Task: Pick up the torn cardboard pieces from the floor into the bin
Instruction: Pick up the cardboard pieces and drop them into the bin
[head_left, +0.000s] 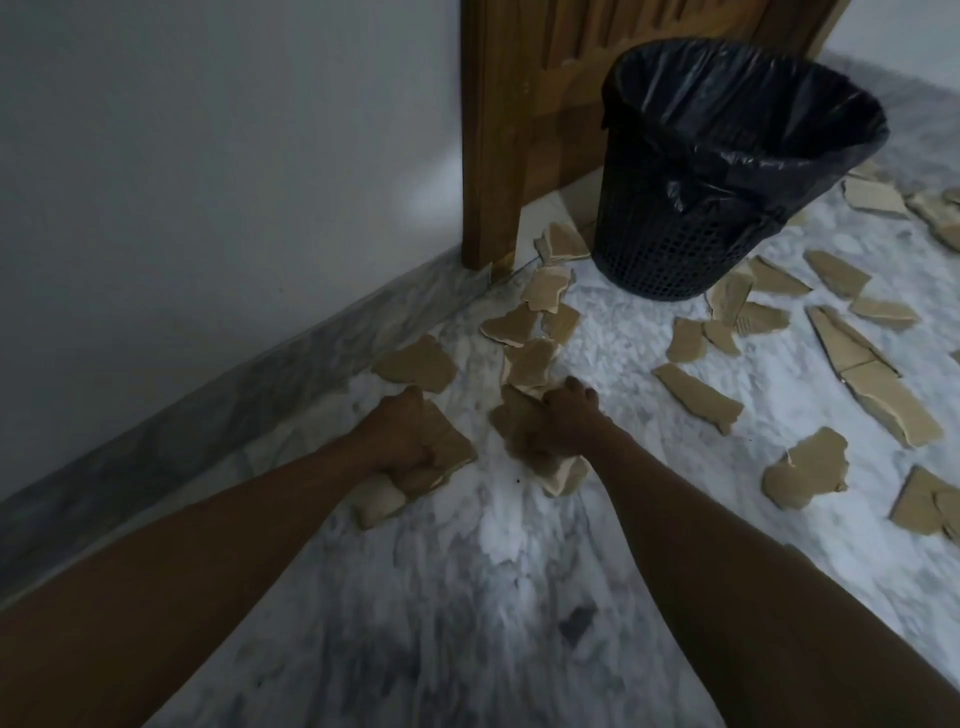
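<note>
Several torn brown cardboard pieces (696, 395) lie scattered over the white marble floor. A black mesh bin (691, 234) with a black plastic liner stands at the back, right of centre, next to the door. My left hand (400, 436) is shut on cardboard pieces (447, 447) low over the floor. My right hand (563, 421) is closed on a stack of cardboard pieces (514, 421), some sticking out under the wrist. More pieces (530, 358) lie just beyond my right hand, toward the bin.
A wooden door (519, 130) stands behind the bin. A white wall (208, 182) with a grey marble skirting (260, 374) runs along the left. A small dark scrap (576, 621) lies on the floor between my forearms. Cardboard litter (883, 202) also lies right of the bin.
</note>
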